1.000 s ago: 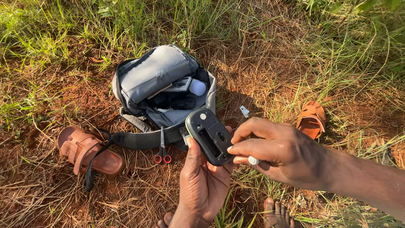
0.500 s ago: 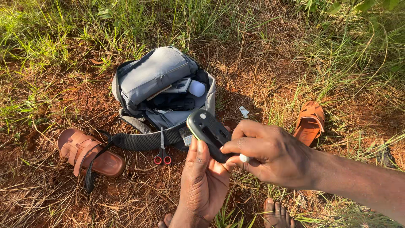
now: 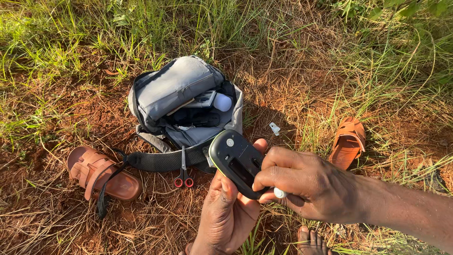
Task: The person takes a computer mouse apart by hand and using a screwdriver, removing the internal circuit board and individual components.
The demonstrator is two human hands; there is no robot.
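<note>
Mouse (image 3: 237,163), black with green edge, lies underside-up in both hands.

Grey bag (image 3: 172,89), red-handled scissors (image 3: 183,175), two brown sandals (image 3: 101,172) on grassy dirt (image 3: 306,71).

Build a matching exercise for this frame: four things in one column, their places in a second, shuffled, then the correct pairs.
Things:
1. black device
2. scissors
3. grey bag
4. small white piece

Places:
A. lying open on the red soil, beyond the hands
B. on the ground right of the bag, alone
C. cradled in the left hand, with the right hand at its lower end
D. across the bag's black strap, red handles nearest the person

Pairs: 1-C, 2-D, 3-A, 4-B
</note>
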